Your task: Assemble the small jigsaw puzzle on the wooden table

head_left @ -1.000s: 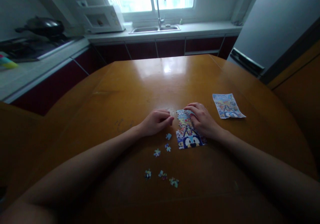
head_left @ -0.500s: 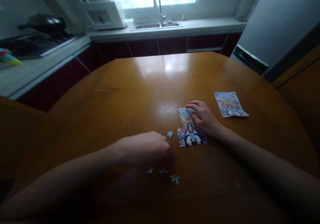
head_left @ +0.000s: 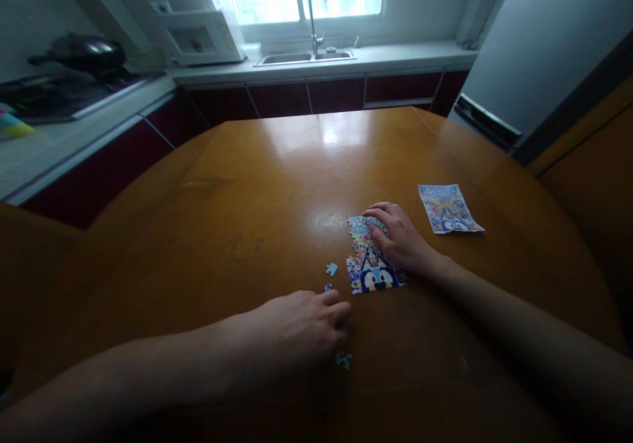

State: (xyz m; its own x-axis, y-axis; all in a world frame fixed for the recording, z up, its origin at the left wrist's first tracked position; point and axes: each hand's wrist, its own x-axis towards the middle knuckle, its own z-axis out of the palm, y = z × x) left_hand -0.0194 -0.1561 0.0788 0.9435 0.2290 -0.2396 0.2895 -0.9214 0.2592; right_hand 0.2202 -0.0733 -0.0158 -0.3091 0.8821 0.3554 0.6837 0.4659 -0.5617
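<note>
A partly assembled jigsaw puzzle (head_left: 378, 278) with a blue cartoon dog's face lies on the table. My right hand (head_left: 398, 238) rests over its upper right part, fingers loosely spread, covering some of it. My left hand (head_left: 316, 324) is to the puzzle's lower left, palm down with the fingers curled together; whatever its fingertips hold is hidden. Just beyond the left hand lie a light blue puzzle piece (head_left: 331, 269) and a small dark blue piece (head_left: 328, 287). Another loose puzzle piece (head_left: 343, 360) sits on the near side of the left fingers.
A creased picture sheet (head_left: 451, 209) lies right of the puzzle on the wooden table (head_left: 277, 186). Beyond the table are a sink (head_left: 287, 59), a microwave (head_left: 202, 37) and a stove with a dark pan (head_left: 86, 54). A refrigerator (head_left: 539, 47) stands at the right.
My left hand has moved nearer to me, exposing the dark blue piece and covering two loose pieces. The right hand stays on the puzzle. The whole view has shifted slightly.
</note>
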